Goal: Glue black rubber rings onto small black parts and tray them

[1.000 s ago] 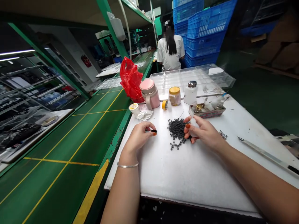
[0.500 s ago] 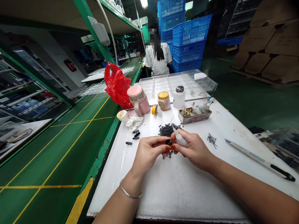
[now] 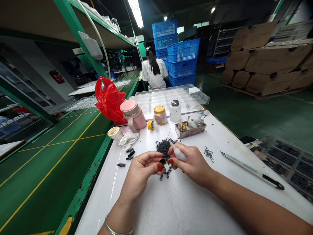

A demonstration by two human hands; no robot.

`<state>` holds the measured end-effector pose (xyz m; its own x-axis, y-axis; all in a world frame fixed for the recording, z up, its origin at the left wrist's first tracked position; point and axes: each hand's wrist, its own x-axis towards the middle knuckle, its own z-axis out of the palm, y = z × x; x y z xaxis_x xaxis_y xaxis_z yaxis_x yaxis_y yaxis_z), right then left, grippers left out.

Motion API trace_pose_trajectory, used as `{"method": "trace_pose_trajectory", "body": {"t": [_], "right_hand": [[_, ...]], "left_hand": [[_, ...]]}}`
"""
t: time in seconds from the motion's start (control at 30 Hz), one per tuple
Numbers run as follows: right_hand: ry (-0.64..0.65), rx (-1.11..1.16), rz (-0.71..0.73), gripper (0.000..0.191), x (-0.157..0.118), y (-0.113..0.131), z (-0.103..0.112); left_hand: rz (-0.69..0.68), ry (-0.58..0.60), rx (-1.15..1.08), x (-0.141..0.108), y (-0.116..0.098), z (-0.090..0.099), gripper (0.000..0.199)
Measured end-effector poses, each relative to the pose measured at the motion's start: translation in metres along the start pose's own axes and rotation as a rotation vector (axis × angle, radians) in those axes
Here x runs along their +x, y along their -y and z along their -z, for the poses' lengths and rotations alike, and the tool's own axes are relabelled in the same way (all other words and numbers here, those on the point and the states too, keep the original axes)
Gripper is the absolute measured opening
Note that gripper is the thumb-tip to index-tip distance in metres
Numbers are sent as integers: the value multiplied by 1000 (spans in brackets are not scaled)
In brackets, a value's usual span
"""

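Head view: left hand [image 3: 141, 169] pinches black part [image 3: 162, 161], probably steadying it
Right hand [image 3: 195, 164]: fingers grasp white bottle [image 3: 180, 155], nozzle [image 3: 171, 143] clear

Marks in several places, but no words, brands or numbers legible.
Pale characters stand on a red object [image 3: 57, 76] by the pillar at left, too small and blurred to read. Faint dark print runs across the brown cartons [image 3: 265, 62] stacked at right; it is too dim to make out. The white tub [image 3: 114, 133] on the table has yellow marking on its top, its wording unclear. A pale label-like patch [image 3: 194, 90] lies on the clear divided tray [image 3: 168, 96]; whether it bears writing cannot be told.
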<state>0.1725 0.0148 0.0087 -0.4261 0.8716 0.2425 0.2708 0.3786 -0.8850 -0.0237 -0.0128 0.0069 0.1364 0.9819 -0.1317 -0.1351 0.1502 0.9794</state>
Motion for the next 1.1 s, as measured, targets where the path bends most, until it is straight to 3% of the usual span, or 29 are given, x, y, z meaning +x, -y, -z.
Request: {"method": "trace_pose_trajectory", "body": {"t": [0.1, 0.17, 0.33, 0.43, 0.53, 0.7, 0.87, 1.1], "right_hand": [[-58, 39, -55, 20, 2, -2, 7], [-98, -6, -43, 24, 3, -3, 14], [-111, -455, 70, 16, 8, -6, 55], [-9, -621, -121, 19, 10, -17, 91], [93, -688, -336, 7, 12, -38, 114], [222, -673, -433, 17, 15, -61, 111], [270, -855, -467, 7, 16, -57, 101], [326, -831, -428, 12, 10, -56, 103]], "left_hand": [[48, -3, -47, 1, -2, 1, 39], [66, -12, -68, 1, -3, 1, 38], [66, 4, -122, 0, -4, 4, 31], [97, 27, -99, -1, -5, 5, 33], [109, 58, -90, 0, -4, 5, 37], [120, 104, -129, 2, -2, 4, 41], [106, 82, -240, 2, 1, 4, 46], [139, 97, -372, 5, 3, 4, 39]]}}
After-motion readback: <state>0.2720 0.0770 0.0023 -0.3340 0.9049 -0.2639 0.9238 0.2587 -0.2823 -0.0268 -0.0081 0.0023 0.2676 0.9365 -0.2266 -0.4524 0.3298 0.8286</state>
